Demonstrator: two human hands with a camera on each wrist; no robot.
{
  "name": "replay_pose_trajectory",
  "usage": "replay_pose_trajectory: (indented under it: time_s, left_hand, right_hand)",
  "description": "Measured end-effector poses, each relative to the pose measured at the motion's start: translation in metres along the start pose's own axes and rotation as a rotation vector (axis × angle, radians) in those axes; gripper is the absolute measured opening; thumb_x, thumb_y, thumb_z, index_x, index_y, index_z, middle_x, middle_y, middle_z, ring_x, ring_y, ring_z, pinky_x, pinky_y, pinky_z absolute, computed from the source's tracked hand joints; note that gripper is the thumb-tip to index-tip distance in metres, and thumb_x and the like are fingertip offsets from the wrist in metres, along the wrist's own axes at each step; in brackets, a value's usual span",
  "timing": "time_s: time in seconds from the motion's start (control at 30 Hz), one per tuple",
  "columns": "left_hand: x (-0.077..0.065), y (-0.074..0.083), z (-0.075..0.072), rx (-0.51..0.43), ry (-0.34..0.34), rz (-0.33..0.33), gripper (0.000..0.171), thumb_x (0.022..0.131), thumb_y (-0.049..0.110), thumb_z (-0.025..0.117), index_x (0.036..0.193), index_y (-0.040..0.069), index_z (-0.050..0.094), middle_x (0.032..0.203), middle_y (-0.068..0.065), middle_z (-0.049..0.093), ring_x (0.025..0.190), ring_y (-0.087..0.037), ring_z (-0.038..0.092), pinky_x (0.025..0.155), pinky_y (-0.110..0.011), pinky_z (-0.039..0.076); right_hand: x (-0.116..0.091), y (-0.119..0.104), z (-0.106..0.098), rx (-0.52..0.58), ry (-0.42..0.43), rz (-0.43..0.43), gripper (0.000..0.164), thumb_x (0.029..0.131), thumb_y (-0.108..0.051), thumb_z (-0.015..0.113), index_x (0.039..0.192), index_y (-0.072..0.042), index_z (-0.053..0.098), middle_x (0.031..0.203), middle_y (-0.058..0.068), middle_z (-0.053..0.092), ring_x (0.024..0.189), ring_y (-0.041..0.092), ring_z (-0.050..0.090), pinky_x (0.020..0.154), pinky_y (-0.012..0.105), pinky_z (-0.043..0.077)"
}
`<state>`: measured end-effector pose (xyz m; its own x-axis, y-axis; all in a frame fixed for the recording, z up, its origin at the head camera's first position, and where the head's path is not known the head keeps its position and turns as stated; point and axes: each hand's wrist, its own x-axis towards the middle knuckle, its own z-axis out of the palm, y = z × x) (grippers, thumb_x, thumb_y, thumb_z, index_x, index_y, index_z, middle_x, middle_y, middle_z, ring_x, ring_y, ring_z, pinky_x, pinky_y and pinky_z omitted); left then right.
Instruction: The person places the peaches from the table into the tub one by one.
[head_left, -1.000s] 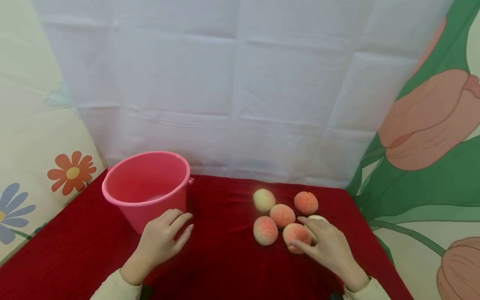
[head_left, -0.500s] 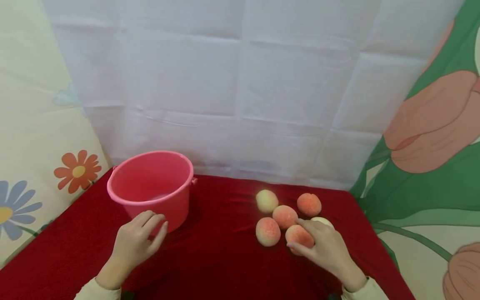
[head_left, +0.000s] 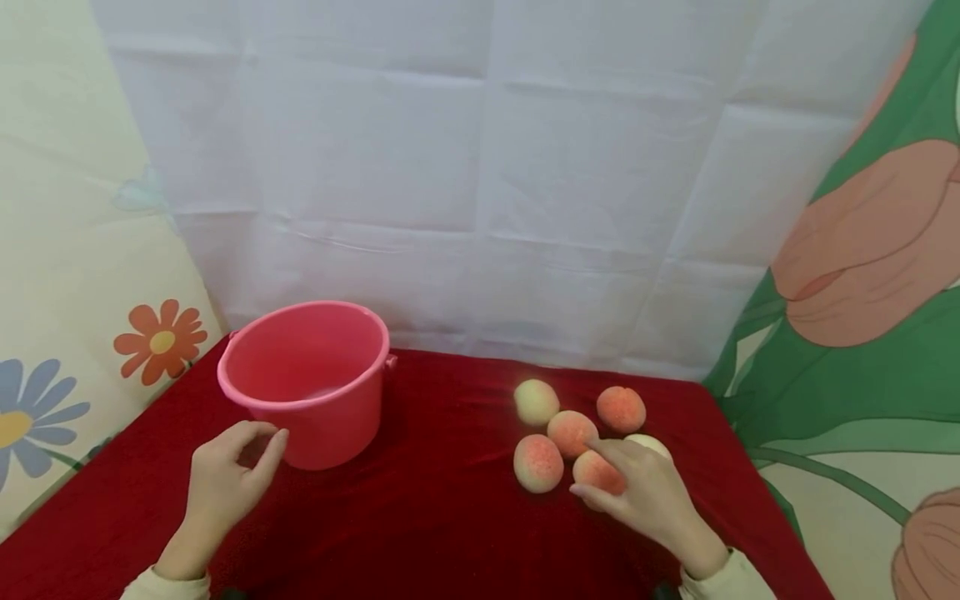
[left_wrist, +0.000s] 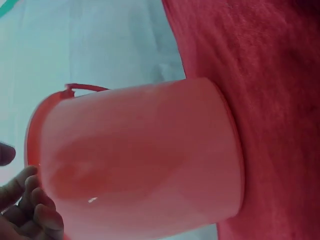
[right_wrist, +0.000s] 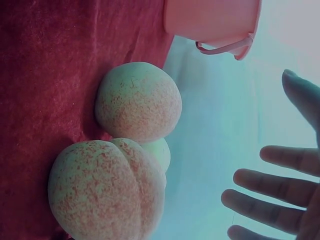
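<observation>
My right hand [head_left: 647,496] hovers over a peach [head_left: 597,475], partly hiding it; its fingers [right_wrist: 270,185] are spread apart above the fruit in the right wrist view. Around that peach lie a red-and-cream peach [head_left: 538,464], an orange one [head_left: 573,433], a pale one [head_left: 537,402] and a deeper orange one [head_left: 621,409]. Another pale peach [head_left: 651,444] shows behind my right hand. On the left stands a pink bucket [head_left: 322,433], upright. My left hand [head_left: 225,479] is in front of it, fingers loosely bent and holding nothing, near the rim in the left wrist view.
A dark red cloth [head_left: 442,517] covers the table. White fabric [head_left: 480,183] hangs along the back edge, with flower-printed sheets [head_left: 862,392] at both sides. The bucket's handle [right_wrist: 225,49] hangs down its side in the right wrist view.
My left hand has moved left and lower, away from the front of the bucket. My right hand has stayed over the same peach. The view has shifted slightly.
</observation>
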<state>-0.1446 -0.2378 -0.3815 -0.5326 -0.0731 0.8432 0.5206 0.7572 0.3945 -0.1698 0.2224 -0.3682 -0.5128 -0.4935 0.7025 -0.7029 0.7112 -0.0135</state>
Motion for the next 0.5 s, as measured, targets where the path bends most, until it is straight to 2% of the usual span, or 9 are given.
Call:
replay_pose_trajectory:
  time_s: [0.07,0.17,0.23,0.3,0.4,0.5]
  left_hand:
    - [0.001,-0.001,-0.002,-0.027,-0.013,-0.153,0.008,0.072,0.0,0.069,0.07,0.005,0.064,0.057,0.007,0.055,0.051,0.005,0.044,0.045,-0.011,0.037]
    - [0.006,0.0,-0.006,-0.099,-0.056,-0.425,0.014,0.083,0.008,0.064,0.071,0.0,0.064,0.052,0.008,0.05,0.049,0.0,0.043,0.042,-0.015,0.035]
    - [0.009,0.0,-0.009,-0.236,-0.084,-0.601,0.026,0.089,0.017,0.059,0.073,-0.002,0.063,0.053,0.005,0.05,0.048,-0.004,0.043,0.041,-0.019,0.036]
    - [0.012,-0.002,-0.013,-0.42,-0.093,-0.745,0.032,0.092,0.024,0.055,0.074,-0.001,0.064,0.054,0.003,0.052,0.049,-0.007,0.045,0.041,-0.02,0.038]
    - [0.016,-0.006,-0.017,-0.67,-0.084,-0.888,0.031,0.092,0.027,0.053,0.073,0.006,0.067,0.058,0.001,0.057,0.051,-0.008,0.052,0.044,-0.02,0.045]
    - [0.019,-0.008,-0.017,-0.776,-0.08,-0.945,0.027,0.091,0.029,0.054,0.075,0.013,0.069,0.062,0.0,0.062,0.054,-0.009,0.058,0.05,-0.02,0.051]
  right_hand:
    - [0.001,0.0,0.001,-0.005,-0.007,0.0,0.047,0.073,-0.051,0.069,0.099,-0.012,0.068,0.08,-0.007,0.066,0.068,0.009,0.058,0.06,0.033,0.047]
    - [0.002,-0.001,0.003,-0.011,-0.012,-0.004,0.047,0.073,-0.051,0.069,0.102,-0.014,0.067,0.079,-0.008,0.065,0.067,0.009,0.058,0.059,0.031,0.047]
    - [0.004,-0.001,0.004,-0.008,-0.02,-0.006,0.045,0.072,-0.049,0.071,0.102,-0.016,0.065,0.077,-0.01,0.063,0.066,0.009,0.057,0.057,0.03,0.047]
    - [0.006,-0.001,0.006,0.001,-0.032,-0.008,0.043,0.07,-0.047,0.073,0.099,-0.017,0.064,0.074,-0.011,0.059,0.065,0.009,0.056,0.055,0.027,0.045]
    - [0.01,-0.001,0.01,0.015,-0.067,-0.008,0.041,0.068,-0.043,0.076,0.097,-0.016,0.063,0.074,-0.011,0.058,0.063,0.008,0.053,0.051,0.022,0.043]
    - [0.013,-0.001,0.012,0.016,-0.112,-0.011,0.042,0.069,-0.042,0.076,0.098,-0.014,0.064,0.08,-0.006,0.062,0.068,0.011,0.057,0.053,0.022,0.045]
